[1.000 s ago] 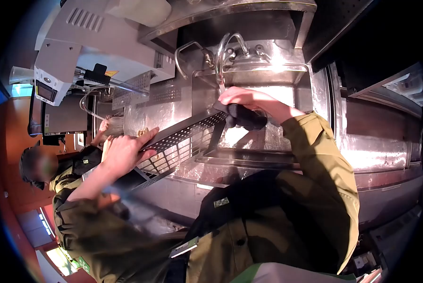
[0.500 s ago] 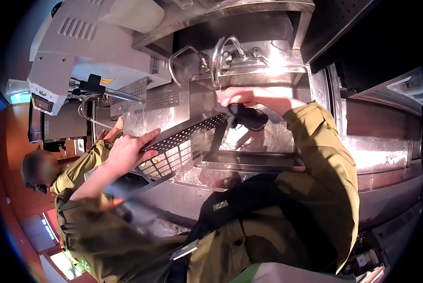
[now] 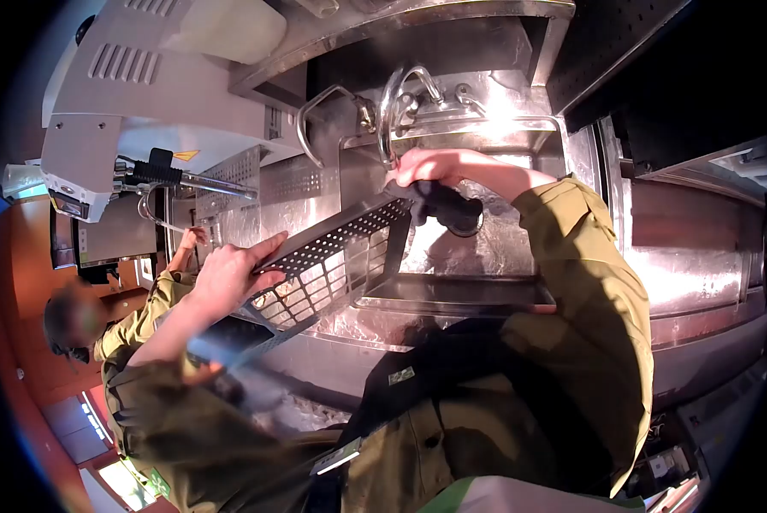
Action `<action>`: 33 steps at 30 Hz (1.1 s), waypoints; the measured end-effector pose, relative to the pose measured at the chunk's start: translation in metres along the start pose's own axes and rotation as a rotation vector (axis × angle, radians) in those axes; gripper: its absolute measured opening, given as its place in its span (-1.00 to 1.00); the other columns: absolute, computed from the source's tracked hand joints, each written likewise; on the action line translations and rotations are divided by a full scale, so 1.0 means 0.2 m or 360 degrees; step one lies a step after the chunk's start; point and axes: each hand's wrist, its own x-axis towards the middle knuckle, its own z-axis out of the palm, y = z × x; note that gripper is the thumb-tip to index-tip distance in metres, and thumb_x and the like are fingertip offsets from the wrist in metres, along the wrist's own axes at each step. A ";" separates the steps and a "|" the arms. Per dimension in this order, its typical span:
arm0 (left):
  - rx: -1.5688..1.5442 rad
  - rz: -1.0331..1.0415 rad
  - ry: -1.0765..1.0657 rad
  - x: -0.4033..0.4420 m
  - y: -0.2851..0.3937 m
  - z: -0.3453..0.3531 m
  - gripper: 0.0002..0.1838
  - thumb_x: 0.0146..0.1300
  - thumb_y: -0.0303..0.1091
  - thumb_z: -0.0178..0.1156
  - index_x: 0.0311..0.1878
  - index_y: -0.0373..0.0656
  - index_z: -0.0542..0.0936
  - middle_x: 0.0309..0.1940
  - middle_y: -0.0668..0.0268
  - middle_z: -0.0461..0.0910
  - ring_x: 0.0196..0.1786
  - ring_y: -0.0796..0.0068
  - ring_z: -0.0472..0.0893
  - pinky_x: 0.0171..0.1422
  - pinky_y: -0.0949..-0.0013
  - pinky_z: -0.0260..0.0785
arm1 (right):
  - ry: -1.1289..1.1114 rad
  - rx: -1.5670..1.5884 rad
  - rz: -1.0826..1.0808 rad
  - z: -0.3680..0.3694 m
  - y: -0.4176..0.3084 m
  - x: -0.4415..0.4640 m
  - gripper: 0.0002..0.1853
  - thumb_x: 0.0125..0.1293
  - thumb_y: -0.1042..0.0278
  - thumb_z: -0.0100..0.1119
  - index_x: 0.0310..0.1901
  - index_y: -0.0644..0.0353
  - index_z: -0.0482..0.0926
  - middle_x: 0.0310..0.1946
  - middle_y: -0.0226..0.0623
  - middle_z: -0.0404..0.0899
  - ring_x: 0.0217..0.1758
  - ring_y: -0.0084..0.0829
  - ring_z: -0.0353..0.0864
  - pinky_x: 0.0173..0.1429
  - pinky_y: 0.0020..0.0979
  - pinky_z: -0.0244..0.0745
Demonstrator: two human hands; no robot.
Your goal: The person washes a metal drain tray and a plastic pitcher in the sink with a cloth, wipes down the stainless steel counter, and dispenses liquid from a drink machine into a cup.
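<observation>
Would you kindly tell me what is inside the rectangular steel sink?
Its glinting metal floor shows, with dark patches; the black cloth-like bundle, right hand and black perforated rack hide what lies behind.

"What is there, counted?"
"The wearer (image 3: 439, 427) shows one left hand (image 3: 228, 278), one right hand (image 3: 433, 166): two altogether."
"And besides?"
"One black basket (image 3: 339, 243), one dark cloth (image 3: 452, 209), one sink (image 3: 507, 254), one other person (image 3: 137, 327)."

Reaching forward with left arm (image 3: 156, 402) and right arm (image 3: 584, 274) bent at the elbows. Gripping with bare left hand (image 3: 229, 275), index finger extended, thumb parted from it on the near side. Grasping farther forward with bare right hand (image 3: 430, 166), turned inward, with fingers curled and partly hidden.
</observation>
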 end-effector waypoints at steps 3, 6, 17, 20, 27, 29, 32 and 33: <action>0.0057 -0.0053 -0.0122 0.01 0.00 -0.01 -0.45 0.04 -0.03 0.16 0.14 0.11 0.37 -0.55 0.10 0.54 -0.45 0.02 0.52 -0.27 0.14 0.39 | 0.0150 -0.0208 0.0391 0.11 -0.24 -0.03 -0.86 0.05 0.56 -0.13 -0.35 0.40 0.39 -0.46 -0.23 0.41 -0.44 -0.39 0.50 -0.33 -0.35 0.50; 0.0022 -0.0027 -0.0091 0.03 0.00 0.00 -0.45 0.04 -0.03 0.16 0.14 0.09 0.37 -0.55 0.10 0.54 -0.44 0.02 0.53 -0.25 0.13 0.39 | 0.0204 0.0111 0.0302 0.05 -0.01 -0.05 -0.83 0.04 0.56 -0.15 -0.30 0.38 0.39 -0.43 -0.23 0.41 -0.42 -0.40 0.49 -0.33 -0.38 0.50; -0.0012 -0.0002 -0.0088 0.03 0.01 -0.01 -0.45 0.05 -0.03 0.15 0.13 0.06 0.37 -0.49 0.11 0.56 -0.41 0.04 0.54 -0.28 0.15 0.40 | 0.0108 0.0968 0.0478 0.14 -0.18 -0.15 -0.67 0.15 0.49 -0.23 -0.02 0.32 0.30 -0.29 -0.08 0.42 -0.46 -0.16 0.60 -0.43 -0.31 0.57; 0.0090 -0.0063 -0.0147 0.03 0.07 -0.05 -0.45 0.05 -0.03 0.15 0.14 0.06 0.36 -0.48 0.13 0.56 -0.40 0.05 0.54 -0.28 0.16 0.41 | 0.0222 0.0980 0.0431 0.14 -0.12 -0.12 -0.59 0.10 0.54 -0.23 0.05 0.31 0.29 -0.24 -0.12 0.44 -0.43 -0.17 0.60 -0.36 -0.31 0.57; -0.0049 -0.0051 -0.0121 0.03 0.06 0.00 -0.44 0.05 -0.09 0.17 0.15 0.03 0.35 -0.40 0.17 0.58 -0.38 0.07 0.55 -0.24 0.19 0.41 | 0.0043 0.0381 0.0363 0.16 -0.21 -0.09 -0.59 0.03 0.56 -0.18 -0.01 0.34 0.36 -0.23 -0.12 0.44 -0.49 -0.24 0.59 -0.33 -0.33 0.57; -0.0058 -0.0049 -0.0116 0.02 0.04 0.01 -0.44 0.05 -0.09 0.18 0.15 0.02 0.35 -0.38 0.16 0.58 -0.38 0.08 0.55 -0.24 0.20 0.41 | -0.0093 0.0024 0.0267 0.16 -0.26 -0.05 -0.63 0.04 0.55 -0.16 -0.05 0.35 0.38 -0.25 -0.13 0.44 -0.52 -0.27 0.58 -0.34 -0.36 0.57; -0.0126 -0.0039 -0.0069 -0.03 -0.01 0.04 -0.44 0.05 -0.08 0.17 0.15 0.02 0.34 -0.39 0.15 0.58 -0.39 0.08 0.55 -0.23 0.20 0.41 | -0.0137 0.0353 0.0491 0.19 -0.38 -0.05 -0.62 0.06 0.54 -0.16 -0.03 0.34 0.38 -0.28 -0.16 0.46 -0.45 -0.30 0.59 -0.36 -0.39 0.57; -0.0153 -0.0033 -0.0044 -0.03 -0.02 0.05 -0.43 0.05 -0.07 0.17 0.15 0.02 0.34 -0.40 0.15 0.58 -0.39 0.08 0.55 -0.23 0.20 0.41 | -0.0060 0.0563 0.0514 0.22 -0.41 -0.08 -0.62 0.06 0.55 -0.16 -0.02 0.34 0.38 -0.29 -0.18 0.47 -0.42 -0.32 0.59 -0.37 -0.39 0.57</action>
